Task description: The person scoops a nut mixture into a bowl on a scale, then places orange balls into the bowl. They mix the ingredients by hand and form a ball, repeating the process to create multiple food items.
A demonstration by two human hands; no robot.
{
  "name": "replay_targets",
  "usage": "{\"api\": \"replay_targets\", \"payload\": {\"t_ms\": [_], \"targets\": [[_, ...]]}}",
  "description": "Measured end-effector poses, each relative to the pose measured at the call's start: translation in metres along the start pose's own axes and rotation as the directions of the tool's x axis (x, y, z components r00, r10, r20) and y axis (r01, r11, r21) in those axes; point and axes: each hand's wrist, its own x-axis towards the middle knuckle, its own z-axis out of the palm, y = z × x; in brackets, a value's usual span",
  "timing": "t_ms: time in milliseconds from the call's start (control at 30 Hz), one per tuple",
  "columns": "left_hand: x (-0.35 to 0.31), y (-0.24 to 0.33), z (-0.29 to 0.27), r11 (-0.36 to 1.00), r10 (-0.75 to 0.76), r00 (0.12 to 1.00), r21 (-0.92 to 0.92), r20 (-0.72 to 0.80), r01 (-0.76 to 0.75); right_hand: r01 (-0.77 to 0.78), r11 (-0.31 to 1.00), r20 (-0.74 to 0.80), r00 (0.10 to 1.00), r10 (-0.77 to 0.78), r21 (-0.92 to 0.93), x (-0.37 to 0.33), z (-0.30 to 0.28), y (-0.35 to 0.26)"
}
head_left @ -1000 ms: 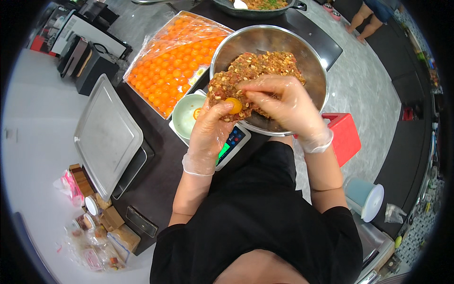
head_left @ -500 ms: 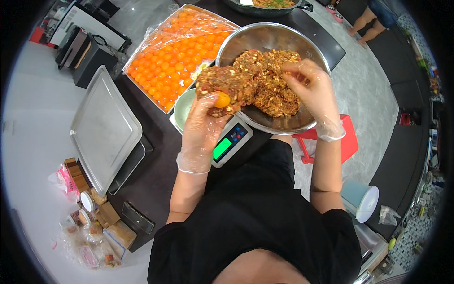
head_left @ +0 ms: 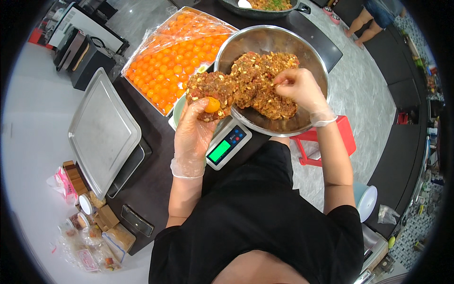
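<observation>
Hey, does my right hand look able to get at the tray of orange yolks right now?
Probably not directly: the right hand is over the steel bowl, and the mixture mound and left hand sit between it and the yolk tray.

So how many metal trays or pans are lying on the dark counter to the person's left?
2: an upturned steel tray on top, and a second tray edge showing beneath its near right side. More may be stacked under it, hidden.
</observation>
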Motion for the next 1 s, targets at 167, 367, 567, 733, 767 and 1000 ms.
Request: {"api": "replay_targets", "payload": {"t_ms": [167, 367, 567, 733, 767, 1000], "targets": [[0.002, -0.006, 0.001, 1.000, -0.020, 0.999, 0.013, 0.034, 0.019, 0.052, 0.755, -0.028, 0.999, -0.044, 0.654, -0.017, 0.001, -0.026], [-0.001, -0.014, 0.010, 0.996, -0.038, 0.997, 0.080, 0.071, 0.032, 0.261, 0.877, -0.326, 0.937, -0.128, 0.404, -0.035, 0.055, -0.094], [-0.005, -0.016, 0.010, 0.990, -0.015, 0.999, 0.139, 0.041, 0.009, 0.587, 0.808, -0.293, 0.765, -0.573, -0.046, -0.029, 0.058, -0.086], [-0.006, -0.014, 0.016, 0.998, 0.001, 0.999, 0.056, 0.034, -0.003, 0.569, 0.811, -0.299, 0.804, -0.514, 0.136, -0.029, 0.054, -0.095], [-0.005, -0.014, 0.013, 0.998, 0.011, 1.000, 0.061, 0.029, -0.013, 0.573, 0.817, -0.276, 0.797, -0.538, 0.062, -0.029, 0.055, -0.095], [-0.015, 0.000, -0.010, 0.985, 0.163, 0.979, 0.070, -0.119, -0.155, 0.643, 0.757, -0.207, 0.761, -0.615, 0.112, -0.018, 0.070, -0.112]]}}
